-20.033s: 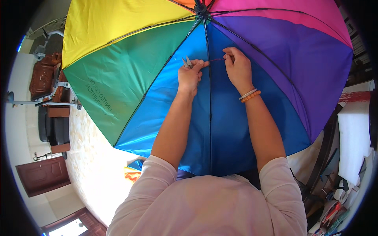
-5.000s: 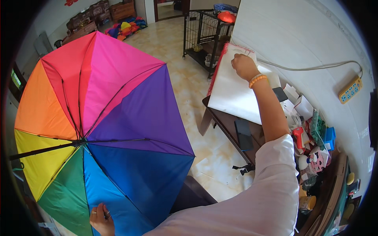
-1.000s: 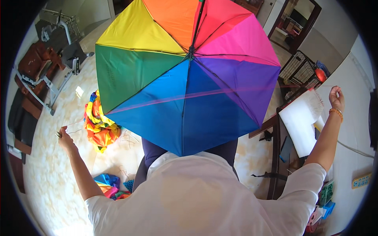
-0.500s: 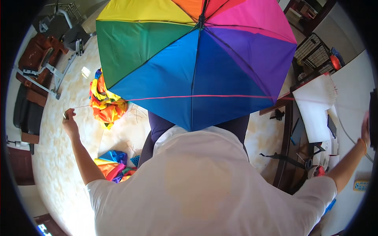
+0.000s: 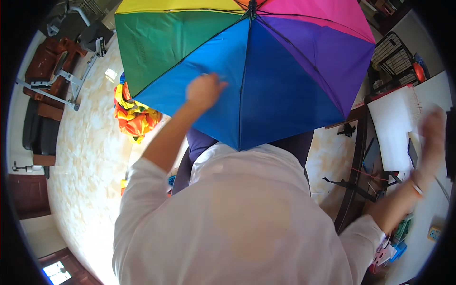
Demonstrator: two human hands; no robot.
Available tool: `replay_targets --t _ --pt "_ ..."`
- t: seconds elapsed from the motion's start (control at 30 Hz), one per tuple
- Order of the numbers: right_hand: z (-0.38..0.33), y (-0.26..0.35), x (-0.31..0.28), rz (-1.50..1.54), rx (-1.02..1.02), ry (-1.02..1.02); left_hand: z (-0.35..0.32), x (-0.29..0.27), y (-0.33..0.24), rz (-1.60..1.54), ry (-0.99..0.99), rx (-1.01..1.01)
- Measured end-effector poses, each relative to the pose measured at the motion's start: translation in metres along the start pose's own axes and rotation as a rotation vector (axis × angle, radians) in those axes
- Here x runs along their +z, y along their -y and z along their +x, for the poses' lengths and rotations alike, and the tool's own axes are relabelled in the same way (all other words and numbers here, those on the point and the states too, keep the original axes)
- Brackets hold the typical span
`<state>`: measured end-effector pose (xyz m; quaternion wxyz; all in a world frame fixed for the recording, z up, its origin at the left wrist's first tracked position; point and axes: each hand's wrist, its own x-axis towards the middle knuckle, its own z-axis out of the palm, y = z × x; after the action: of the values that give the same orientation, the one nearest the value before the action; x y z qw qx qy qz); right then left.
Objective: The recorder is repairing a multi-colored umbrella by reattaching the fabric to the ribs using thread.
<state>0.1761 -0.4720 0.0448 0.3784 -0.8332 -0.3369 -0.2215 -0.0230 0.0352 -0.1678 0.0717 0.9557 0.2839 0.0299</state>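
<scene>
The left hand [image 5: 205, 90] was drawn in over the rainbow-panelled fabric umbrella [image 5: 273, 78], returning work there, the right hand [image 5: 432, 126] outstretched, both grips too blurred to tell.

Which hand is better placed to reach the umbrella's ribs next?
Left, probably: the left hand is over the umbrella, while the right hand is out past the white sheet.

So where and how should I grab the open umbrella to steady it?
I'd likely take the umbrella by the black rib where the two blues meet, near its lower tip, coming from your side: the umbrella's inner face shows, that rib runs down toward you, and the hub is farther off.
</scene>
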Motion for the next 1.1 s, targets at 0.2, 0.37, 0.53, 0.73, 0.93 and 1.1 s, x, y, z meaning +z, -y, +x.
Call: replay_targets --t 0.2,0.37,0.53,0.73,0.93,1.1 --pt "-0.047 0.071 0.346 0.860 0.626 0.644 0.053 0.104 -0.057 -0.180 0.179 -0.104" --pt "-0.081 0.049 0.441 0.845 0.734 0.413 0.055 0.124 -0.055 -0.199 0.029 -0.090" --pt "-0.076 0.035 0.465 0.768 0.691 0.443 0.046 0.132 -0.050 -0.716 -0.036 -0.085" --pt "-0.069 0.041 0.462 0.378 0.335 0.667 0.030 0.112 -0.051 -1.093 0.065 -0.352" --pt "-0.075 0.051 0.476 0.442 0.429 0.498 0.031 0.098 -0.048 -1.444 0.170 -0.518" --pt "-0.086 0.067 0.450 0.800 0.611 0.424 0.029 0.094 -0.045 -1.419 0.186 -0.478"
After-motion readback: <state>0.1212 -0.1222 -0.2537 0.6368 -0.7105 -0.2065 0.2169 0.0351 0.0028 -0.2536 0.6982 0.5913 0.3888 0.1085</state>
